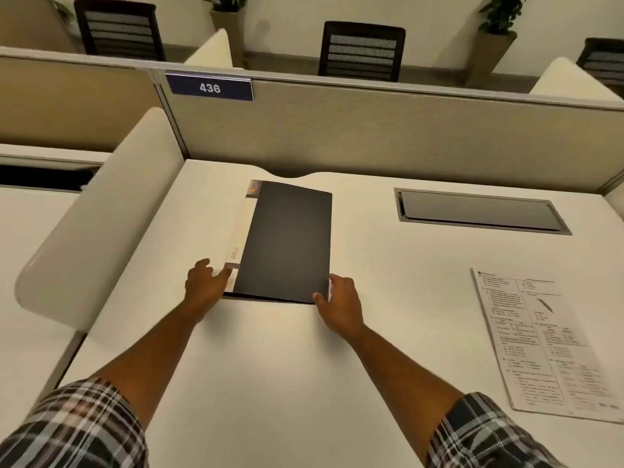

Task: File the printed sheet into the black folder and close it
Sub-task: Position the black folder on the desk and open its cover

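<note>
The black folder (287,243) lies closed and flat on the white desk (270,366), its pale spine strip on the left. My left hand (206,282) rests at the folder's near left corner, fingers touching the spine edge. My right hand (341,304) touches the near right corner, thumb on the cover's edge. Neither hand lifts the folder. The printed sheet (543,342) lies flat at the desk's right side, apart from both hands, with a pen (546,305) resting on it.
A grey cable hatch (479,211) is set into the desk behind the sheet. A beige partition (371,130) with a "436" sign (210,87) closes off the back. A rounded white side divider (101,217) stands at the left. Office chairs (361,50) stand beyond.
</note>
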{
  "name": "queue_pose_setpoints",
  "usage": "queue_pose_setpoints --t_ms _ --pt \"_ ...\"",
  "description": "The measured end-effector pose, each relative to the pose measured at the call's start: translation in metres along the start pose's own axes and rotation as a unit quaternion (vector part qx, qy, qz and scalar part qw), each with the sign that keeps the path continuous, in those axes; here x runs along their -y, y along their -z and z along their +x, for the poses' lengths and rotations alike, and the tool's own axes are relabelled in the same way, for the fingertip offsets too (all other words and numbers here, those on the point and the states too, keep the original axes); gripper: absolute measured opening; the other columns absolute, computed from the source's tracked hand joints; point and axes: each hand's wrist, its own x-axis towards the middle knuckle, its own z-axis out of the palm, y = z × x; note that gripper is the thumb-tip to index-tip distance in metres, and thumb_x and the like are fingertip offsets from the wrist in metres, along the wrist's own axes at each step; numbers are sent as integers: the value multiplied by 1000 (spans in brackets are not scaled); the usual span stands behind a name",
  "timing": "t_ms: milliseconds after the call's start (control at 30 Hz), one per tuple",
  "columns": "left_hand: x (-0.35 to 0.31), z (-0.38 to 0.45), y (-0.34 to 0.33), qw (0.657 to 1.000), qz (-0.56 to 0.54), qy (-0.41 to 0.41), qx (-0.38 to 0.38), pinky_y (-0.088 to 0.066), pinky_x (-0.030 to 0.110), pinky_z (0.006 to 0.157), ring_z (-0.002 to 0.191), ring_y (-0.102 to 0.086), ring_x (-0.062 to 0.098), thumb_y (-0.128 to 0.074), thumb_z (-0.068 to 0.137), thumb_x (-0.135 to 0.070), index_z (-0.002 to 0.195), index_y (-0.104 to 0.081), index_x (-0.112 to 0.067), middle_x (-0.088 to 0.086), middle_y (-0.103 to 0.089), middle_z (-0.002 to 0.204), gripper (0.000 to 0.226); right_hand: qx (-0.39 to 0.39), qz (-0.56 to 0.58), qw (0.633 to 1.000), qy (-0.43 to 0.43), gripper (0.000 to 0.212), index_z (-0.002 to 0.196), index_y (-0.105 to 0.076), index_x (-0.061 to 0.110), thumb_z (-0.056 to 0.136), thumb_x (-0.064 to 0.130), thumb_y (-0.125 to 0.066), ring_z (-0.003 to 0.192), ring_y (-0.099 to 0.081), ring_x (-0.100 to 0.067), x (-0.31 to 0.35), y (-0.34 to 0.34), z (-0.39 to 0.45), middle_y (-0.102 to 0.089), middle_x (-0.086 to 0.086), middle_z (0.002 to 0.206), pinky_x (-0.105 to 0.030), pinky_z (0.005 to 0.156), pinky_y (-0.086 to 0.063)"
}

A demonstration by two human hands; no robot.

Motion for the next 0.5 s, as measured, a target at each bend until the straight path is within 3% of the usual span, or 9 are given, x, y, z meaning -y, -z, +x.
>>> queue_pose_setpoints --t_ms 167,333,500 --pt "-14 14 -8 997 -39 41 53 -48 45 95 129 -49 38 -63 92 -41 148 -32 -17 12 -43 151 69 -24 3 999 -47 60 142 -50 12 91 34 -72 124 -55 -28 13 -11 5 -53 -10 139 -38 103 -51" --pt "-16 23 -16 992 -58 60 91 -51 46 95 113 -58 35 -56 95 -47 129 -54 -5 14 -59 133 54 -48 -17 997 -66 57 133 -56 11 88 42 -71 117 -59 -30 10 -12 7 -57 -11 130 -39 100 -52" --pt "-21 11 -28 991 -93 67 66 -43 39 86 124 -52 39 -44 101 -37 138 -39 -4 17 -50 143 49 -34 61 994 -83 35 105 -63 9 87 38 -73 95 -67 -30 3 -7 10 -66 -11 109 -41 84 -59"
